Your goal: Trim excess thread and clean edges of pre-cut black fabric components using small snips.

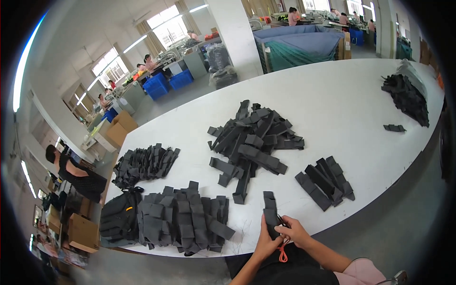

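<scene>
A black folded fabric strip (270, 204) stands up from my left hand (267, 243), whose fingers are closed around its lower part. My right hand (295, 232) is closed too, its thumb and fingertips pressed close against the strip's lower end. What the right fingers grip is mostly hidden. From between the hands hangs an orange loop (283, 254), like a cord; what it belongs to does not show. Nearest on the right lies a small group of black strips (327, 183). Beyond my hands is a loose heap of similar strips (256, 135).
Layered black strips (183, 216) and a black backpack (118, 218) lie at the left of the white table (342, 104). Another pile (145, 164) sits behind them. Black pieces (406, 97) spill from a clear bag at far right. Co-workers sit at benches in the background.
</scene>
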The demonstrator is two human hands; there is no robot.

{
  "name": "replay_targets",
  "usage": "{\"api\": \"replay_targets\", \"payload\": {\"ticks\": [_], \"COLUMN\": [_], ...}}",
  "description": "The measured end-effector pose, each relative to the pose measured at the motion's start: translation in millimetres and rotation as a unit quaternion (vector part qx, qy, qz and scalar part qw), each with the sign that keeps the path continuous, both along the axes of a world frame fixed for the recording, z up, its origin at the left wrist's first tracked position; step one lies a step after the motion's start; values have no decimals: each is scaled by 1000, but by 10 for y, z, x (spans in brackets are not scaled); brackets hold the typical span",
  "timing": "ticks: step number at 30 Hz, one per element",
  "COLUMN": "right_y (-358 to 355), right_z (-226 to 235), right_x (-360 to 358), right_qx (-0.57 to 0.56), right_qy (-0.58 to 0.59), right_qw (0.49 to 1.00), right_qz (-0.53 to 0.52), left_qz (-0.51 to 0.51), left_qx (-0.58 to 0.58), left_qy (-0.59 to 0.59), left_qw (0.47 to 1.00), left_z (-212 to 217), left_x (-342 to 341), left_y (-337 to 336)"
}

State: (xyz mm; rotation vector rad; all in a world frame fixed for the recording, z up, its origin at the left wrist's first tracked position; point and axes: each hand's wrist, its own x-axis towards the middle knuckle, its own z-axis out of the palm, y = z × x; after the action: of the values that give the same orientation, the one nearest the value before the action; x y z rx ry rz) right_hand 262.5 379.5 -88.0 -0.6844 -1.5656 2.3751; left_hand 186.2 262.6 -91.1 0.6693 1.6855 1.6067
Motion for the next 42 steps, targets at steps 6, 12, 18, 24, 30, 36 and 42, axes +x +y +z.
{"api": "replay_targets", "payload": {"ticks": [6, 12, 18, 24, 30, 36, 42], "right_y": [30, -5, -221, -295, -271, -167, -230], "right_z": [291, 89, -262, -240, -394, -504, -371], "right_x": [-8, -160, -280, -328, -273, -353, -307], "right_qx": [62, 95, 247, 292, 290, 295, 93], "right_qy": [-57, -8, 7, 28, -52, -38, -72], "right_qw": [994, 993, 968, 949, 954, 954, 992], "right_qz": [64, 70, -51, -117, -48, -18, 41], "left_qz": [54, 85, 179, 257, 240, 224, 258], "left_qx": [51, 102, 36, 6, -58, -46, -31], "left_qy": [-69, -201, 45, 126, -6, 15, 164], "left_qw": [995, 971, 982, 958, 969, 973, 952], "left_z": [-21, 143, -473, -242, -358, -239, -337], "left_x": [72, 127, 196, 75, -16, -25, 20], "left_y": [-154, -194, -238, -148, -430, -489, -503]}}
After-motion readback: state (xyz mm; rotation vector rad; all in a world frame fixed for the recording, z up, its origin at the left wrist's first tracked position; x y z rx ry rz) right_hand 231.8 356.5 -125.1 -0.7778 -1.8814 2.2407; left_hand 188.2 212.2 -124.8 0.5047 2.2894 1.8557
